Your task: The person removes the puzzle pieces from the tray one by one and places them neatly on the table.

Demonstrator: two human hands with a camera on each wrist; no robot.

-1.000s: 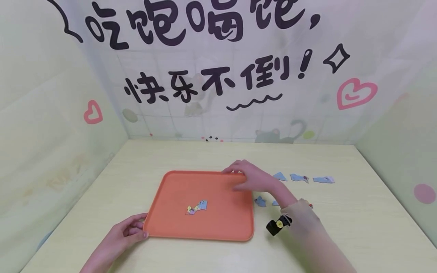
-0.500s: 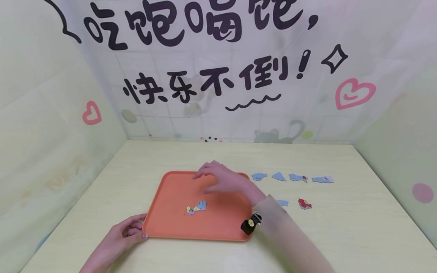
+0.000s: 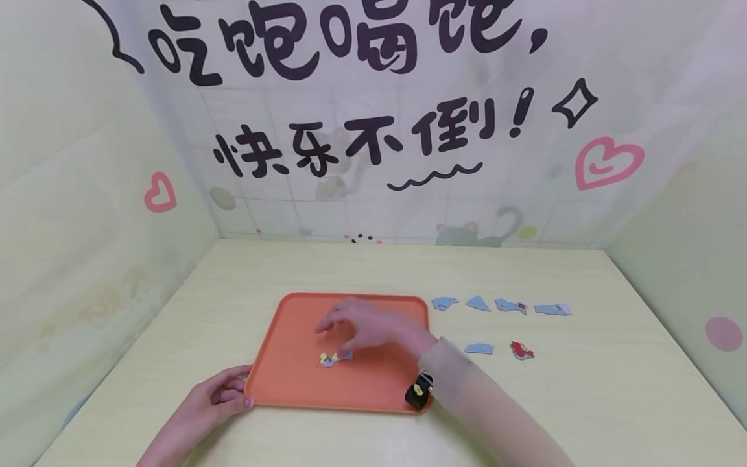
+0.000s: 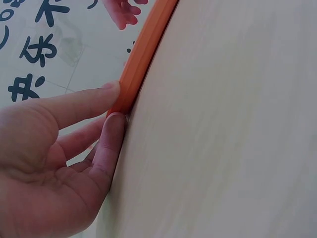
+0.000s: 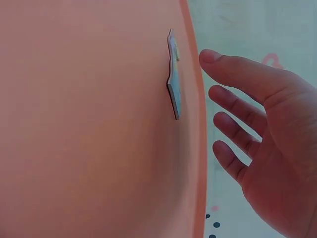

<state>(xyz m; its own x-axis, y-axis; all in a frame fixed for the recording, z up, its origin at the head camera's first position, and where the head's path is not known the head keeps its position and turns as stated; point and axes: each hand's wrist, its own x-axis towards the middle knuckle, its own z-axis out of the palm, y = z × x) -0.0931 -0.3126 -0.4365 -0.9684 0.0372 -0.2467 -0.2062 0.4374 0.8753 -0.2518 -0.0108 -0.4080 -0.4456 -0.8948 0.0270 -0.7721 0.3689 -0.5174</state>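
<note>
An orange tray (image 3: 373,401) lies on the table. My left hand (image 3: 213,395) holds its near left corner, with thumb and fingers against the rim, as the left wrist view also shows (image 4: 74,148). Inside the tray lies a small irregular flat picture piece (image 3: 328,360), yellow and blue, looking like a jigsaw puzzle piece. My right hand (image 3: 362,324) hovers over the tray just behind that piece and partly covers it in the head view. In the right wrist view, the right hand's fingers are spread and loosely bent with nothing between them, beside the thin piece (image 5: 174,79).
Right of the tray, a back row of blue pieces (image 3: 478,303) lies on the table. Nearer are another blue piece (image 3: 479,348) and a red one (image 3: 522,350). A black wrist camera (image 3: 417,394) overlaps the tray's near right corner. A printed cloth (image 3: 350,214) encloses the table.
My right hand has moved left from the tray's far right corner, then lower toward the piece in the tray. The left hand stays at its corner.
</note>
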